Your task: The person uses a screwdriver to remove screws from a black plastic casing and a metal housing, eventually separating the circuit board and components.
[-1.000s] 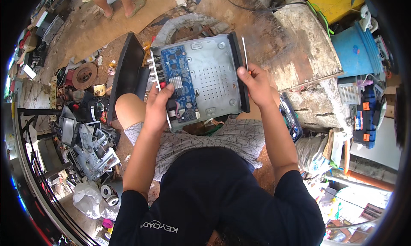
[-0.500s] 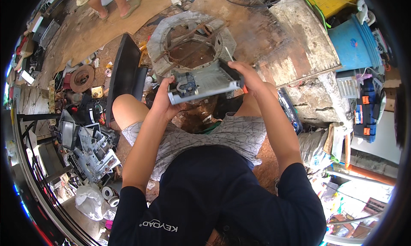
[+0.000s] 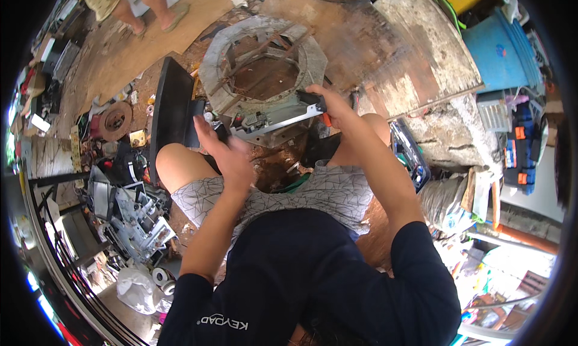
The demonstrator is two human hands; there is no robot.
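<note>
A shallow grey metal casing [image 3: 283, 117] with electronic parts at its left end is tilted over the front of an octagonal concrete ring [image 3: 217, 63]. My right hand [image 3: 333, 110] grips the casing's right end, thumb on top. Below that hand shows a small orange piece [image 3: 327, 119], mostly hidden. My left hand [image 3: 227, 158] is just off the casing's left end, fingers apart and slightly blurred, with nothing seen in it. Left of it stands a black flat panel [image 3: 171, 108], like a monitor, on edge.
A weathered wooden board [image 3: 421, 51] lies at the right, beside a blue bucket [image 3: 497, 54]. Metal scrap [image 3: 135, 216] is piled at the left, near a rusty disc [image 3: 116, 121]. Another person's legs [image 3: 158, 6] stand at the far left. An open toolbox [image 3: 409, 153] sits by my right knee.
My left hand has let go of the casing and moved down from it. The casing has tipped, showing its narrow side, and stays in my right hand.
</note>
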